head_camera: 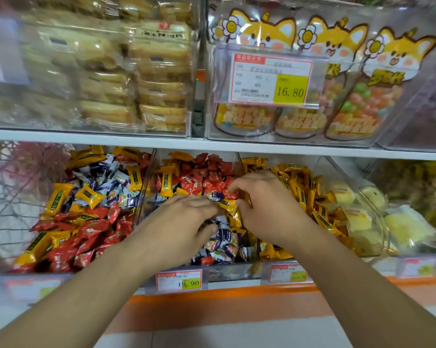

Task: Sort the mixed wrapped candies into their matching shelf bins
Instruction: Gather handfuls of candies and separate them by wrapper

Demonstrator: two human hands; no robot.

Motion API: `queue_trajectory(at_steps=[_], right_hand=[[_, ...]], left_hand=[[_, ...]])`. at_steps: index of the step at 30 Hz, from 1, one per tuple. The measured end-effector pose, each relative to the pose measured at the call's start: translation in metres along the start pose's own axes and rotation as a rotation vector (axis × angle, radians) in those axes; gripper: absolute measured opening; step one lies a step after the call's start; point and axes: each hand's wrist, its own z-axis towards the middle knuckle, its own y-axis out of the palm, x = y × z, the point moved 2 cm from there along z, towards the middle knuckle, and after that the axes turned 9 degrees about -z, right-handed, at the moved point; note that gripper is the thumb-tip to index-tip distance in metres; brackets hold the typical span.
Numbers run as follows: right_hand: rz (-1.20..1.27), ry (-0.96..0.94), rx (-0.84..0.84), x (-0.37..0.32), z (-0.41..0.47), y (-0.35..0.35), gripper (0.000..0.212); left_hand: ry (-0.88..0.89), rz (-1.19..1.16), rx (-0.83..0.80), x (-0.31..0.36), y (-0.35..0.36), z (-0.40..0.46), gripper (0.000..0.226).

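Three clear shelf bins hold wrapped candies. The left bin (61, 271) has mixed yellow, red and blue-white candies. The middle bin (237, 270) holds red candies (206, 177) at the back and blue-white candies (224, 244) in front, with a few yellow ones. The right bin (336, 172) is mostly yellow candies (304, 192). My left hand (186, 219) reaches into the middle bin, fingers curled down into the blue-white candies. My right hand (259, 199) is beside it, fingertips pinching at candies near a yellow candy (228, 205). What each hand holds is hidden.
Price tags (179, 281) hang on the bin fronts. The upper shelf (211, 144) carries packaged pastries (136, 71) and fox-printed candy bags (337, 84) close above the bins. Pale wrapped buns (362, 217) fill the bin further right.
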Motion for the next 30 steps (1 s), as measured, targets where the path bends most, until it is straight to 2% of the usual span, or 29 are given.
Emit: queue_trajectory(at_steps=[5, 10, 15, 22, 26, 30], right_hand=[[-0.111, -0.043, -0.015, -0.002, 0.008, 0.005, 0.027], [-0.251, -0.025, -0.071, -0.009, 0.012, 0.005, 0.032], [-0.189, 0.0, -0.028, -0.012, 0.014, 0.007, 0.025], [-0.308, -0.051, -0.079, -0.034, 0.021, 0.02, 0.03], [-0.263, -0.035, -0.059, -0.032, 0.024, 0.023, 0.022], [-0.098, -0.005, 0.043, -0.026, 0.019, 0.018, 0.013]], left_hand=[[0.0, 0.04, 0.022, -0.005, -0.012, -0.009, 0.029], [-0.027, 0.028, 0.017, -0.007, -0.013, -0.012, 0.03], [-0.128, -0.059, 0.087, -0.007, -0.018, -0.011, 0.026], [-0.201, -0.111, 0.144, -0.003, -0.022, -0.012, 0.029], [-0.225, -0.137, 0.165, -0.007, -0.025, -0.015, 0.029], [-0.245, -0.16, 0.204, -0.008, -0.028, -0.015, 0.03]])
